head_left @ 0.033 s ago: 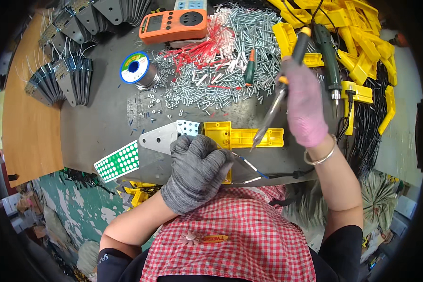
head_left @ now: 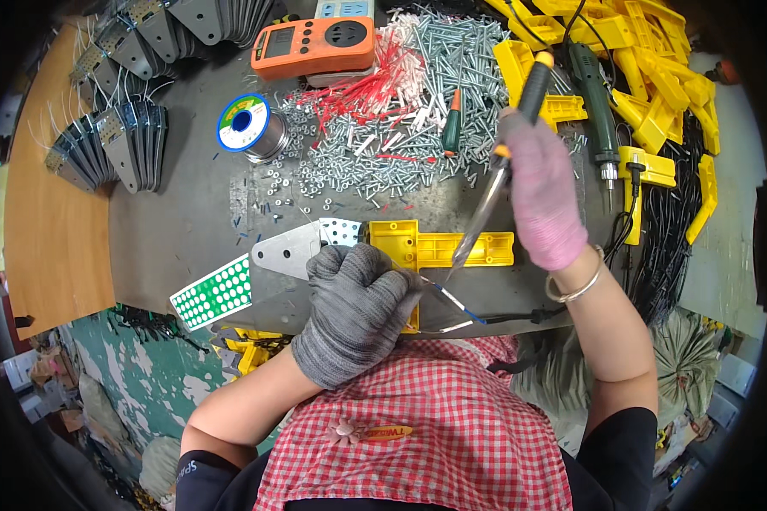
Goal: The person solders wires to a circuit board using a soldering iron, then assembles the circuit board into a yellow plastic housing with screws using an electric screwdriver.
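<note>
My left hand (head_left: 354, 294), in a grey knit glove, is closed over the joint between a grey metal plate (head_left: 285, 251) and a yellow plastic housing (head_left: 464, 249). A thin blue-and-white wire (head_left: 452, 300) runs into its fingertips, which are partly hidden. My right hand (head_left: 544, 192), in a pink glove with grey fingertips, grips a soldering iron (head_left: 533, 89) with a black and yellow handle. The iron's metal tip slants down over the housing's right arm, apart from my left hand. Left of the plate lies a green strip with white dots (head_left: 215, 292).
Behind the hands are a solder spool (head_left: 251, 128), a heap of screws (head_left: 460, 51), red and white sleeves, a green-handled screwdriver (head_left: 452, 128) and an orange meter (head_left: 315, 47). Yellow housings (head_left: 648, 51) and a green power screwdriver (head_left: 594, 102) lie right; metal plates (head_left: 132, 145) stand left.
My right hand has shifted slightly left and toward me, with the soldering iron's tip a little lower and further left. My left hand stays in place.
</note>
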Demonstrator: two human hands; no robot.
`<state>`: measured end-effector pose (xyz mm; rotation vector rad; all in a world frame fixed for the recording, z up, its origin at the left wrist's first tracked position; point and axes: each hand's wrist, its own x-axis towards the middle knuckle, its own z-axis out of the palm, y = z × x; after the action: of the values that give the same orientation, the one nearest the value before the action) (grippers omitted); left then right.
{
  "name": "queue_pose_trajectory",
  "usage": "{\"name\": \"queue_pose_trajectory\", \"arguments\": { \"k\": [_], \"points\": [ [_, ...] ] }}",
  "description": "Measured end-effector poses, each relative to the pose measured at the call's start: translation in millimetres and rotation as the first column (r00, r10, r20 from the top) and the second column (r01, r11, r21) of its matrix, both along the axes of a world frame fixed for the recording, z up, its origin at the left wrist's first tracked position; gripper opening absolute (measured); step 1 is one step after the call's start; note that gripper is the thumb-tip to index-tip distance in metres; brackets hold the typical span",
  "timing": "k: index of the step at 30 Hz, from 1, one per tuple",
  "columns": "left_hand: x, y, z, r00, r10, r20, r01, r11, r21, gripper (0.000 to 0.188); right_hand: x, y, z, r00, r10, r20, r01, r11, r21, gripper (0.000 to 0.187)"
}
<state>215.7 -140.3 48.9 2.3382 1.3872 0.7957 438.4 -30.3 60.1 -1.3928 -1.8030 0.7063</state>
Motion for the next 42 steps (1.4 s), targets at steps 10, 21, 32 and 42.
{"name": "queue_pose_trajectory", "arguments": {
  "k": [10,21,32,42],
  "points": [
    [5,-2,-5,1.0,0.021,0.011,-0.022,1.0,0.019,0.021,-22,-4,-5,0.969,-0.106,-0.222,0.064,0.98,-0.188,0.032],
    [4,-1,-7,0.999,-0.014,0.035,0.014,1.0,-0.01,0.021,-24,-4,-8,0.974,-0.052,-0.222,0.011,0.983,-0.181,0.031],
    [2,-1,-8,0.999,-0.041,0.033,0.041,0.999,-0.005,0.022,-26,-4,-8,0.983,0.013,-0.182,-0.054,0.973,-0.224,0.031],
    [-17,-17,18,0.978,0.015,0.208,0.022,0.984,-0.176,0.027,-19,-10,7,0.972,-0.026,-0.232,-0.035,0.966,-0.256,0.033]
  ]
}}
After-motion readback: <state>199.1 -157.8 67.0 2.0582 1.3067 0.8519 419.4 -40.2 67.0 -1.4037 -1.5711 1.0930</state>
